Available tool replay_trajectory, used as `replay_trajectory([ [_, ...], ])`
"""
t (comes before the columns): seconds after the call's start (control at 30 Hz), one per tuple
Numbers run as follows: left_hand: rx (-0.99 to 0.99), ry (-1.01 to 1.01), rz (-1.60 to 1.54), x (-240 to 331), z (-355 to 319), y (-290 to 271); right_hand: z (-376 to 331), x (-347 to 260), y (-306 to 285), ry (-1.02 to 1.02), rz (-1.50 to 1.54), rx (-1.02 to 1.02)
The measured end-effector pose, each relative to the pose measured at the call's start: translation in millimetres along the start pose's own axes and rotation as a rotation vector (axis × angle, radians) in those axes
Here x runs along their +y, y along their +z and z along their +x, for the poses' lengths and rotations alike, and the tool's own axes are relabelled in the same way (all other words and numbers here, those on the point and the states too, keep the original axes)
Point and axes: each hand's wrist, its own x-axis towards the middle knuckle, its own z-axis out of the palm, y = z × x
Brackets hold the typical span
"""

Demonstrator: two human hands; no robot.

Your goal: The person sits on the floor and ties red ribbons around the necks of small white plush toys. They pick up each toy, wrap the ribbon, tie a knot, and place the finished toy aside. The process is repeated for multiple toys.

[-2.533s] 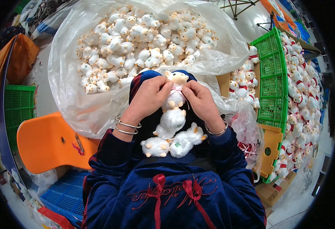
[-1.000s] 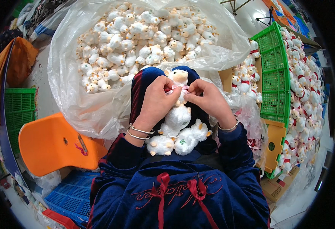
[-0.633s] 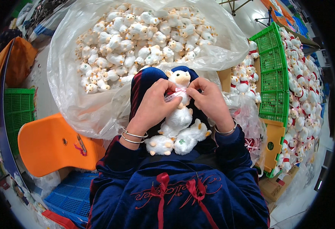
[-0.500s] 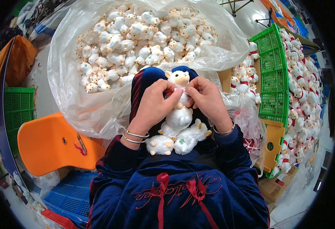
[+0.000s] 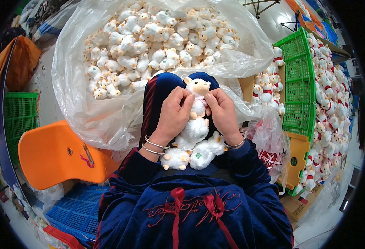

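On my lap a white plush animal point(image 5: 198, 86) with a cream face lies on its back, head pointing away from me. A pale pink ribbon point(image 5: 199, 101) crosses its neck. My left hand point(image 5: 174, 111) is closed at the left side of the neck, thumb and finger pinching the ribbon. On the other side my right hand point(image 5: 223, 112) pinches it too; the ribbon ends are hidden by the fingers. Below, more white plush animals point(image 5: 207, 151) rest against my body, one with a green mark.
A large clear plastic bag point(image 5: 74, 95) of plush animals lies open ahead. Left stands an orange chair point(image 5: 45, 153) with small snips point(image 5: 88, 154) on it. On the right are a green crate point(image 5: 296, 74), ribbon-wearing plush animals point(image 5: 328, 108) and a bag of red and pink ribbons point(image 5: 269, 145).
Both hands have moved slightly, the right one inward and down. The hands have drawn a little apart at the neck, and more of the pink ribbon shows between them.
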Motion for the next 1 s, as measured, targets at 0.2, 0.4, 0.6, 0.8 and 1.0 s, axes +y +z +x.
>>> replay_trajectory([
  [0.2, -0.003, -0.062, -0.051, -3.8, 2.9, -2.6, 2.6, -3.0, 0.8, -0.003, 0.011, -0.020],
  [0.4, 0.008, -0.101, 0.123, 4.7, 7.0, 0.4, 2.7, -2.8, 2.8, -0.053, -0.096, -0.053],
  [0.6, -0.004, -0.103, 0.099, 0.2, 7.6, 0.3, 1.3, -0.6, 2.1, -0.024, -0.009, -0.042],
  [0.8, 0.018, -0.125, -0.079, -4.4, 2.0, -5.9, -1.0, 1.2, 2.6, -0.064, -0.144, -0.002],
  [1.0, -0.108, 0.046, -0.258, 11.9, 3.0, -5.9, -1.9, -12.3, 0.3, -0.177, -0.203, 0.034],
])
